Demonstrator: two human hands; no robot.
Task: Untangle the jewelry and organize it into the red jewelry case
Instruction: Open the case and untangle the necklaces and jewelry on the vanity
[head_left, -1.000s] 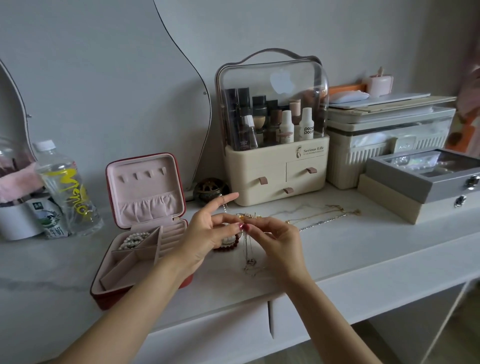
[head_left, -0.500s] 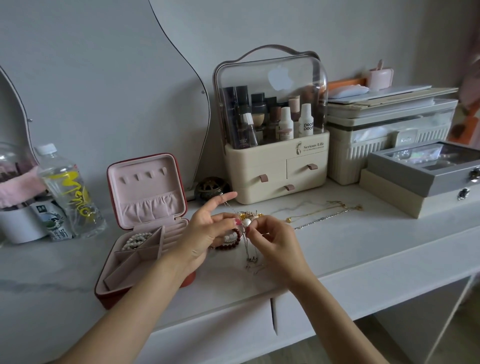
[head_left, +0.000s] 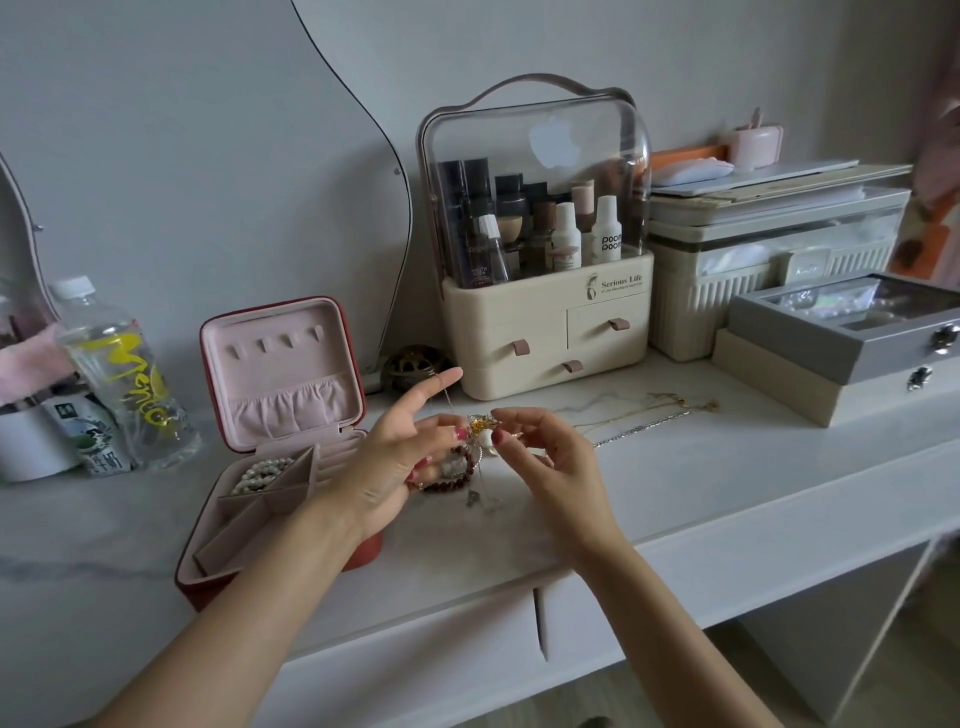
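Just above the white vanity top, my left hand (head_left: 400, 457) and my right hand (head_left: 550, 462) pinch a small tangle of gold jewelry with a white bead (head_left: 480, 431) between them. Thin chains hang from the tangle down to the tabletop. My left index finger points outward with a fine chain draped over it. A dark red bead bracelet (head_left: 448, 480) lies under my left fingers. The red jewelry case (head_left: 270, 441) stands open at the left, pink inside, with a pearl bracelet (head_left: 260, 473) in a rear compartment. Gold and silver necklaces (head_left: 654, 415) lie stretched out to the right.
A cream cosmetics organizer (head_left: 550, 332) with a clear lid stands behind my hands, a small dark round box (head_left: 413, 366) beside it. Grey and beige boxes (head_left: 852, 353) sit at the right, a water bottle (head_left: 119, 374) at the left. A mirror leans on the wall.
Both hands stay on the tangle and have risen slightly with it; the white bead now shows between my fingertips. The camera has shifted a little.
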